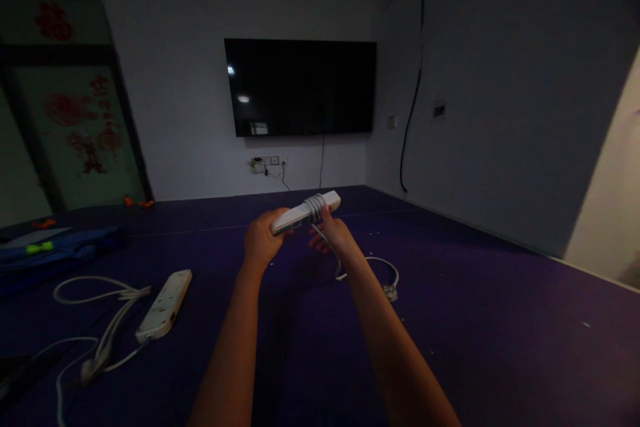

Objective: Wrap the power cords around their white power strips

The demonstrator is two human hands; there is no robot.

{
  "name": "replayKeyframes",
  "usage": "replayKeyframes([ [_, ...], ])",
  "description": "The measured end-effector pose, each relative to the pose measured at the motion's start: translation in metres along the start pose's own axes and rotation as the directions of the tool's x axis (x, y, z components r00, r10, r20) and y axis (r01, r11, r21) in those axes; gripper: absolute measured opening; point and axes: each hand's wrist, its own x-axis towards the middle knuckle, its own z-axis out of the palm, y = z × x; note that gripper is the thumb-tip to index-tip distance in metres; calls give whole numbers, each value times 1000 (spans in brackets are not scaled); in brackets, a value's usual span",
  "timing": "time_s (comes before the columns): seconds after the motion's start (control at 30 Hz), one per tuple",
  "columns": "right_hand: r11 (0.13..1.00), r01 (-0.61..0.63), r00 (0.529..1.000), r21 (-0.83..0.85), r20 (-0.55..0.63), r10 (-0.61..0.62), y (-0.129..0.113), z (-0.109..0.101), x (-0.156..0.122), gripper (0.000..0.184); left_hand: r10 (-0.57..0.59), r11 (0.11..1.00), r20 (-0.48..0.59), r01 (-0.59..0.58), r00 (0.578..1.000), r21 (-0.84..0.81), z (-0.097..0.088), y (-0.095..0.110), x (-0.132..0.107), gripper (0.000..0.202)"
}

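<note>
A white power strip [290,217] is held up above the purple floor, tilted with its right end higher. Its grey-white cord [315,207] is wound in several turns around the right part of the strip. My left hand [263,237] grips the strip's left end. At the windings is my right hand [336,238], thumb against the strip and cord, its other fingers curved loosely below around the hanging cord. From there the loose cord runs down behind my right forearm and loops to a plug [391,292] on the floor.
Left on the purple floor [480,347] lies a second white power strip [165,307] with a bundled cord [113,330]. Blue cloth [75,247] lies farther left, near small orange objects [145,203]. A television [303,88] hangs on the far wall; a black cable [413,113] dangles at right.
</note>
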Motion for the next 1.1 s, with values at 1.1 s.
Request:
replayKeyframes([
  [1.1,985,172,979,23,-114,-168,-9,-6,-8,61,-556,459,426,691,713,-557,-1,26,2,60],
])
